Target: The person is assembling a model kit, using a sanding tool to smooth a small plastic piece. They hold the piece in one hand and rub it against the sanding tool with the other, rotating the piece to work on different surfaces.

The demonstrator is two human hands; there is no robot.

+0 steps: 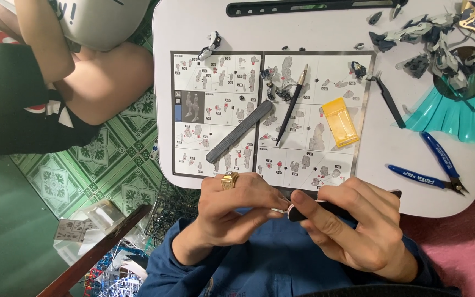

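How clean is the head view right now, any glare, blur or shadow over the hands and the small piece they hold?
Head view: even light and no strong glare on the white table; the instruction sheet is sharp. The left hand and right hand are slightly soft, and the small pale part pinched between them is too small to make out. The blue nippers cast only faint shadows.

A white desk [402, 165] carries an open instruction sheet [270, 113] at its centre. Blue nippers [432, 170] lie at four o'clock, a model figure [446, 49] at two o'clock.
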